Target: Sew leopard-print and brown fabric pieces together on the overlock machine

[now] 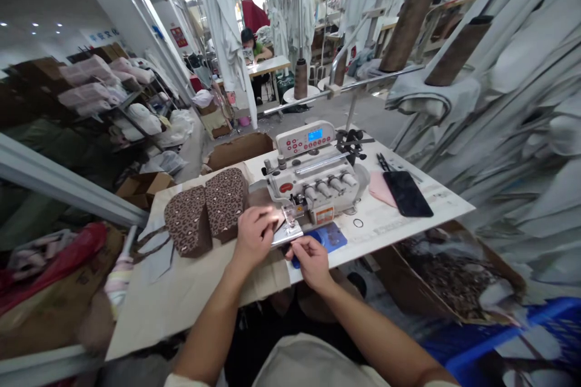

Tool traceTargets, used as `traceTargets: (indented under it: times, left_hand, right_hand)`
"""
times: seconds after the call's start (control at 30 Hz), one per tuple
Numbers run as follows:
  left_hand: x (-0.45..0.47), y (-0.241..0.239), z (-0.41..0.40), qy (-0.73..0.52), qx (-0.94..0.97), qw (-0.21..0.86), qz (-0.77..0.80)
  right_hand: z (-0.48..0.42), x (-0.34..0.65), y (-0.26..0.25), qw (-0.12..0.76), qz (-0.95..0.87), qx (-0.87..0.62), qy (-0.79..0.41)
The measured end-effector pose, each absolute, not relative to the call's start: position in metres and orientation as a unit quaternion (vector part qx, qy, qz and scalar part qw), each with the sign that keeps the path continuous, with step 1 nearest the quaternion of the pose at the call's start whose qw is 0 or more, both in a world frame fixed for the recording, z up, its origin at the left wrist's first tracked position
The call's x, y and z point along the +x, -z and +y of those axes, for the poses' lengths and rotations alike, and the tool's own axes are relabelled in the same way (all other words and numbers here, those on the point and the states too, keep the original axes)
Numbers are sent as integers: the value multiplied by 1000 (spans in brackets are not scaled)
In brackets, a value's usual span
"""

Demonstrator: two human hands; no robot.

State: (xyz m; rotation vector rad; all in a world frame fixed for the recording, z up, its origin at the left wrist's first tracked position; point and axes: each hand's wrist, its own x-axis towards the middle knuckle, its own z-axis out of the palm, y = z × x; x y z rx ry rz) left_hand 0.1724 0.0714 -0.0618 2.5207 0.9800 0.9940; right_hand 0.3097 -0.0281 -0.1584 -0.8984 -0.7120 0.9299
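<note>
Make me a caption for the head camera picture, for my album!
Left hand and right hand busy at a white sewing machine, two leopard-print bundles beside it.

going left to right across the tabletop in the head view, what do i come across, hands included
left leopard-print pile → right leopard-print pile → left hand → right hand → small dark ring → black phone-like device
</note>
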Motion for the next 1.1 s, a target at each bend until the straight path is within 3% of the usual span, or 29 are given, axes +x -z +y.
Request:
traceTargets:
  times: [0.13, 0.27, 0.37, 0.6, 0.7, 0.83, 0.9, 0.97, 1.03, 1.1]
  left_hand:
    - [167, 88, 61, -455, 677, 324, 479]
    - [153, 101, 34, -461, 513, 581, 432]
    - [141, 104, 17, -451, 474, 649, 387]
    - [134, 106, -2, -506, 591, 492, 391]
    - [139, 109, -18, -520, 585, 506, 363]
    - [157, 108, -41, -450, 623, 573, 285]
    - [175, 102, -46, -380, 702, 559, 225]
    - [200, 94, -45, -325, 783, 506, 163]
    - [224, 84, -40, -299, 831, 449, 135]
    - [243, 75, -37, -300, 850, 406, 148]
  right_hand:
    - [-28, 309, 158, 743, -326, -400, -426]
    - [-30, 310, 162, 735, -334, -405, -430]
    - [-31, 311, 168, 726, -343, -413, -429]
    - [-36, 313, 172, 735, -345, -441, -382]
    - [-59, 321, 157, 708, -394, -434, -393]
    - [-101, 336, 136, 519, -562, -330, -554]
    - [-116, 340, 134, 407, -595, -258, -643]
    - [-123, 342, 139, 352, -592, -247, -682]
    - [-124, 343, 145, 378, -553, -303, -678]
    - [-122, 347, 151, 478, -445, -373, -659]
